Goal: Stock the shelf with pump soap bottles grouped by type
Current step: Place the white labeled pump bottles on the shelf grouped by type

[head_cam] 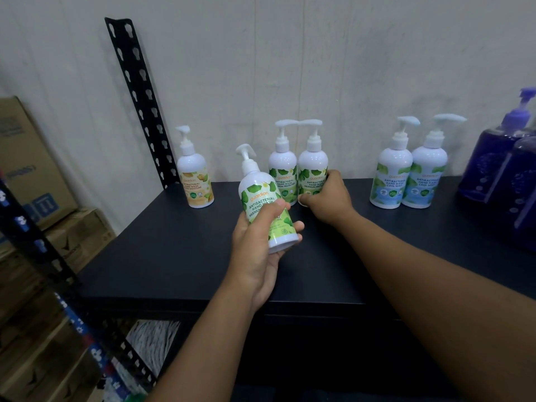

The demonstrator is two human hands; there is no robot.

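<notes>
My left hand grips a white pump bottle with a green leaf label, held tilted above the dark shelf. My right hand is curled round the lower part of the right one of two upright green-label bottles at the back; its twin stands touching it on the left. A yellow-label bottle stands alone at the back left. Two blue-label bottles stand side by side at the back right.
Large dark blue pump bottles crowd the shelf's far right. A black perforated upright rises at the back left corner, another runs along the front left. Cardboard boxes are stacked left of the shelf. A white wall is behind.
</notes>
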